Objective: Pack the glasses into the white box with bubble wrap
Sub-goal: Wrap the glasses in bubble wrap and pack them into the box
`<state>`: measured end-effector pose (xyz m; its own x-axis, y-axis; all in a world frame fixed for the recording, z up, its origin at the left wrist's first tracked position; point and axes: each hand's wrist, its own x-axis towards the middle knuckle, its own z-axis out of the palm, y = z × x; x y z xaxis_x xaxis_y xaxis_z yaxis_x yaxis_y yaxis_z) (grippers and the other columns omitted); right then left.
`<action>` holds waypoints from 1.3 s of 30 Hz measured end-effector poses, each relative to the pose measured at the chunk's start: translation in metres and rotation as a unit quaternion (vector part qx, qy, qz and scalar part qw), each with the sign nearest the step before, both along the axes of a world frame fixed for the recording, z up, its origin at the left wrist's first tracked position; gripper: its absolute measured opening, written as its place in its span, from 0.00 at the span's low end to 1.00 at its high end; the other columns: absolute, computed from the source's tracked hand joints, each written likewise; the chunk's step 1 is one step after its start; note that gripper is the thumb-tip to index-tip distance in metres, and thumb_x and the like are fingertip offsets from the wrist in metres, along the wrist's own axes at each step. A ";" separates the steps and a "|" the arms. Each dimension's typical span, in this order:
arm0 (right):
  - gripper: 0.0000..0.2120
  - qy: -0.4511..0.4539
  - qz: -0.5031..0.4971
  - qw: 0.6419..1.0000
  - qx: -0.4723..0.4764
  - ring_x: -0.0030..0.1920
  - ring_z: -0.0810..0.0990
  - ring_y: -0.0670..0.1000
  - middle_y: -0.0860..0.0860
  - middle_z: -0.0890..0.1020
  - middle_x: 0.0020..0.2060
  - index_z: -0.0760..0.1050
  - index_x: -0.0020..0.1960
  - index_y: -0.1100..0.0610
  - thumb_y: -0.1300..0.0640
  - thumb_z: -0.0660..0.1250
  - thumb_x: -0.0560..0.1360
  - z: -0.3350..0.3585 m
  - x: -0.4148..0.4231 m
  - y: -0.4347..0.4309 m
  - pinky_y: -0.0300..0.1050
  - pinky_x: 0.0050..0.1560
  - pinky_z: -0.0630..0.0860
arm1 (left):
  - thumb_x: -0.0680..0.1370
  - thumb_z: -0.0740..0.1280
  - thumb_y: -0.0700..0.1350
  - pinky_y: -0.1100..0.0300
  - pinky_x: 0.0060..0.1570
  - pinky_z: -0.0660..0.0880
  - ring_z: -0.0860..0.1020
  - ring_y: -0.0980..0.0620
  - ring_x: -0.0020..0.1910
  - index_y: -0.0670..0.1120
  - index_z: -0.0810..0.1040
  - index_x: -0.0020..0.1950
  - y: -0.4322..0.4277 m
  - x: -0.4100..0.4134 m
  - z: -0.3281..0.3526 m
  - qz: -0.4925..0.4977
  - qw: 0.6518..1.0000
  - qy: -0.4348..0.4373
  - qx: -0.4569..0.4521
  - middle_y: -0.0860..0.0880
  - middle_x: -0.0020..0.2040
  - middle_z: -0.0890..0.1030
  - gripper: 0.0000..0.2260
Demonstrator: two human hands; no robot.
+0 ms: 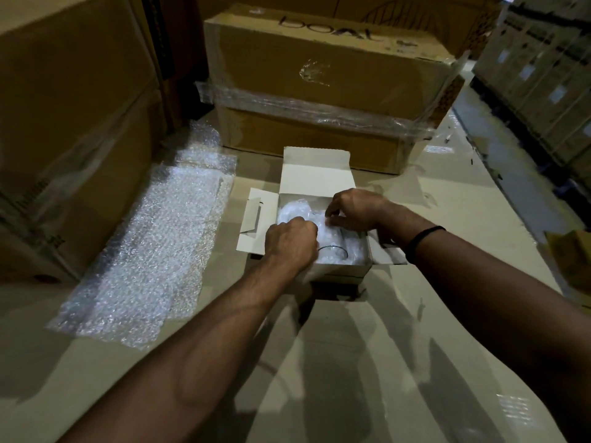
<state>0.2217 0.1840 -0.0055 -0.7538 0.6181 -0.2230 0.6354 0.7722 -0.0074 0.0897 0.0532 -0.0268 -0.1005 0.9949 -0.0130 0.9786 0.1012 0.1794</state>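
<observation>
While left hand, right hand pinch bubble wrap | glass between, in white box

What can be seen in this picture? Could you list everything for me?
white box: one, white, centre of view, lid and side flaps open
bubble-wrapped bundle: one, clear-white, inside the white box
glass: one rim visible, clear, within the bundle, near side of the box
loose bubble wrap sheets: count unclear, clear, lying flat left of the box
brown cartons: several, brown, behind the box and at left; the one behind is film-wrapped
stacked cartons: many, pale, far right
wristband: one, black, right wrist
left hand: fingers curled into the bundle
right hand: pinches the bundle's wrap
</observation>
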 end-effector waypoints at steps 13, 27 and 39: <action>0.17 0.007 -0.024 0.994 0.111 0.52 0.78 0.56 0.53 0.79 0.52 0.76 0.51 0.52 0.41 0.71 0.71 -0.008 -0.027 -0.007 0.45 0.41 0.66 | 0.81 0.61 0.42 0.52 0.50 0.74 0.78 0.43 0.55 0.44 0.79 0.58 0.002 0.011 -0.003 0.026 0.999 -0.031 0.004 0.45 0.56 0.80 0.10; 0.19 0.010 -0.011 0.999 -0.048 0.58 0.78 0.53 0.50 0.80 0.62 0.77 0.63 0.49 0.65 0.64 0.75 -0.003 0.002 0.000 0.45 0.56 0.75 | 0.76 0.64 0.40 0.54 0.53 0.57 0.73 0.50 0.60 0.55 0.85 0.54 -0.007 -0.020 0.005 -0.108 0.984 -0.118 -0.077 0.56 0.56 0.83 0.15; 0.27 -0.094 0.046 0.994 -0.028 0.69 0.69 0.55 0.52 0.66 0.72 0.73 0.69 0.46 0.68 0.59 0.75 -0.004 -0.004 -0.013 0.48 0.66 0.70 | 0.78 0.55 0.47 0.48 0.52 0.59 0.73 0.46 0.53 0.49 0.83 0.49 -0.003 -0.018 0.004 -0.132 0.979 -0.037 -0.154 0.50 0.49 0.81 0.16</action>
